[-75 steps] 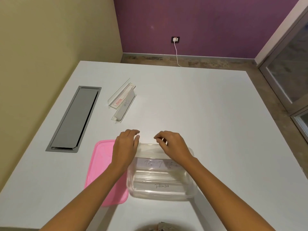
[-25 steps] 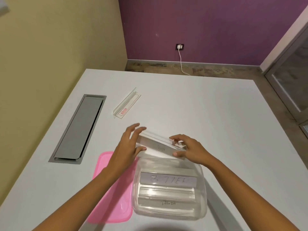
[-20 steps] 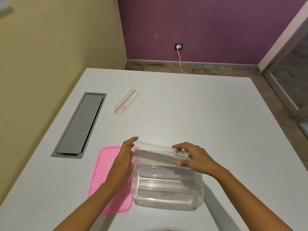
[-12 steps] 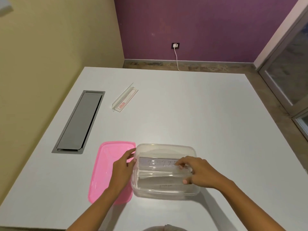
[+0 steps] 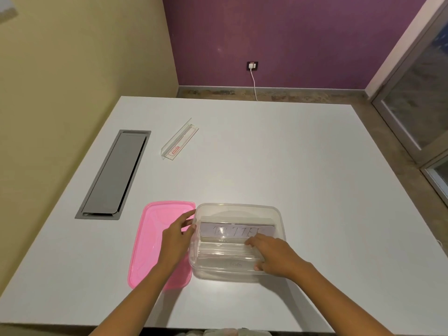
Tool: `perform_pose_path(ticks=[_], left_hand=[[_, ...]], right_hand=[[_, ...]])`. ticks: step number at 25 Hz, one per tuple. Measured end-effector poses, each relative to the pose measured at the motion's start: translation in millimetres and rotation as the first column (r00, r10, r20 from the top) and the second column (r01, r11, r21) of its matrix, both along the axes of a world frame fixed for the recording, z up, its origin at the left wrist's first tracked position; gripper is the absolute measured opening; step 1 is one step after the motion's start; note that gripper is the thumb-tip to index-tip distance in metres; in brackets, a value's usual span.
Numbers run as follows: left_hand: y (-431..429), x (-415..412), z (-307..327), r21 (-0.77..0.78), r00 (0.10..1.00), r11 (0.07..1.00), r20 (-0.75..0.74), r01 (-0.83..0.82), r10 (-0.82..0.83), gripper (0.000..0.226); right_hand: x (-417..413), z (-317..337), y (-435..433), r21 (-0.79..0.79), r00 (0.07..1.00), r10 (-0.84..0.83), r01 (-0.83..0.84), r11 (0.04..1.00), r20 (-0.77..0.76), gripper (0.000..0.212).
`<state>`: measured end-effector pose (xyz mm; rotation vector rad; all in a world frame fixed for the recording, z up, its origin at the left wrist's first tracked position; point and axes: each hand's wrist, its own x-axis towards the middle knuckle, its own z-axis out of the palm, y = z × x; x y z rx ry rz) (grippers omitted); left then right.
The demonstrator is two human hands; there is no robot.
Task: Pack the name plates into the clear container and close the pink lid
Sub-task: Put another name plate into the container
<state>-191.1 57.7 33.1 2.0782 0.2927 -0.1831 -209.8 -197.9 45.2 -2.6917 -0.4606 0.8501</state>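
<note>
We seat the newest name plate [image 5: 226,251] flat inside the clear container [image 5: 278,214], which sits near the bench's [image 5: 291,166] front edge. To do this well, we press the plate down level beside the lettered one, so nothing stands above the rim and the lid can shut. Our right hand [image 5: 275,257] reaches into the container, fingers [image 5: 252,241] loosely curled on the plate. Our left hand [image 5: 175,238] steadies the container's left wall, fingers extended and close together. The pink lid [image 5: 152,251] lies just left, touching the container. One name plate [image 5: 180,139] waits toward the far left edge.
</note>
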Motion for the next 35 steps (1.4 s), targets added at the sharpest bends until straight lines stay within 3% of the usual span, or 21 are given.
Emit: perform_pose_path(ticks=[6,11,16,20,23,27,31,35], left_hand=[[-3,-1,1,0.008,1.000,1.000,-0.003,-0.014,0.014,0.037],[-4,-1,2,0.010,1.000,1.000,0.012,-0.012,0.011,0.036],[-6,-2,2,0.004,0.999,0.999,0.032,-0.041,0.040,0.034],[-8,-3,1,-0.018,0.997,0.998,0.036,-0.068,0.068,0.033],[-6,-2,0,-0.032,0.998,0.998,0.024,-0.056,0.056,0.033],[0,2,-4,-0.043,0.999,0.999,-0.022,-0.033,0.032,0.035],[6,10,-7,-0.074,0.996,0.997,-0.088,-0.005,-0.002,0.033],[9,30,-6,0.019,0.997,0.998,-0.045,-0.063,0.064,0.031]], right_hand=[[3,-5,9,-0.001,1.000,0.019,-0.019,1.000,-0.017,0.058],[5,-9,31,0.101,0.996,0.084,-0.082,0.991,-0.015,0.057],[4,-7,23,0.046,0.965,0.261,-0.260,0.964,0.000,0.082],[5,-15,21,0.038,0.955,0.296,-0.295,0.955,-0.005,0.087],[5,-17,20,0.071,0.969,0.248,-0.246,0.967,-0.022,0.086],[3,-10,20,0.162,0.985,0.159,-0.167,0.973,0.064,0.058],[15,14,28,0.464,0.967,-0.161,0.052,0.885,0.198,0.029],[52,24,38,0.547,0.877,-0.348,0.122,0.828,0.330,0.022]])
